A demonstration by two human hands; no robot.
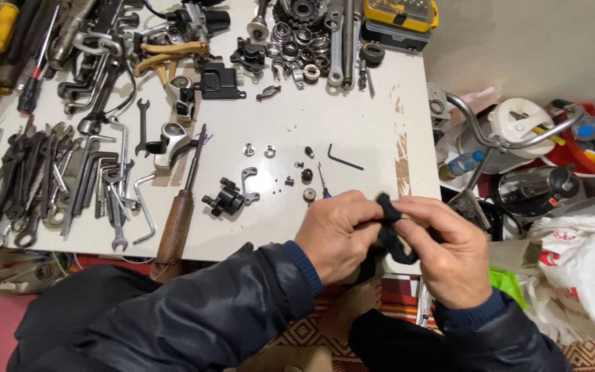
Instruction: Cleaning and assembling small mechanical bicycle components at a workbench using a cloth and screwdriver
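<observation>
White table [352, 131] strewn with wrenches [43, 179]; both hands, left hand [339, 238] and right hand [445, 251], grip a black part [392, 234]

Single view, head-worn camera, looking steeply down and forward from above the seated person. Near range: both forearms fill the lower frame. White table [352, 131] spans the upper left; floor clutter shows at right. No second view to compare.
</observation>
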